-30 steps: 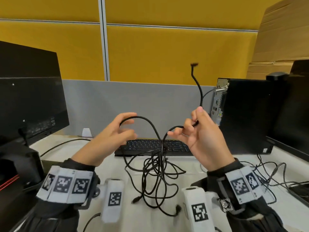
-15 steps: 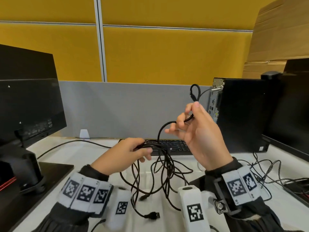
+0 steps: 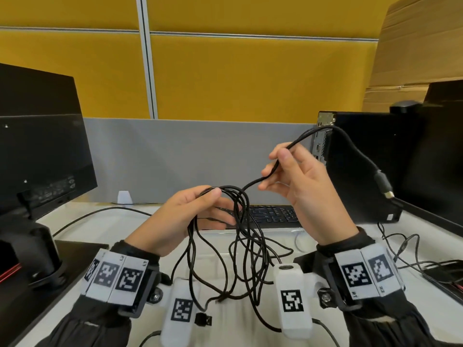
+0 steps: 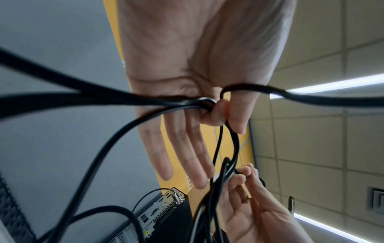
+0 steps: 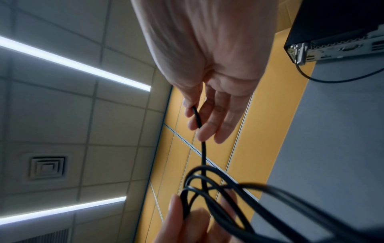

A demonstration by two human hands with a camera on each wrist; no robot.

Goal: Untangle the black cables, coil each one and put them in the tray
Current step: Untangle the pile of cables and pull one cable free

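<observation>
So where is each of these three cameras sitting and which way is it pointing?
Head: on the head, looking forward and down at the desk; both hands and sleeves show.
Left wrist: looks along the left hand, upward to the ceiling; its thumb and forefinger pinch the cable bundle.
Right wrist: looks up along the right hand, which pinches one strand.
All three share both hands and the black computer.

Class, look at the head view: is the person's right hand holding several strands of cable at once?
No, the right hand pinches one single cable strand, while the left hand holds the bundle of loops.
</observation>
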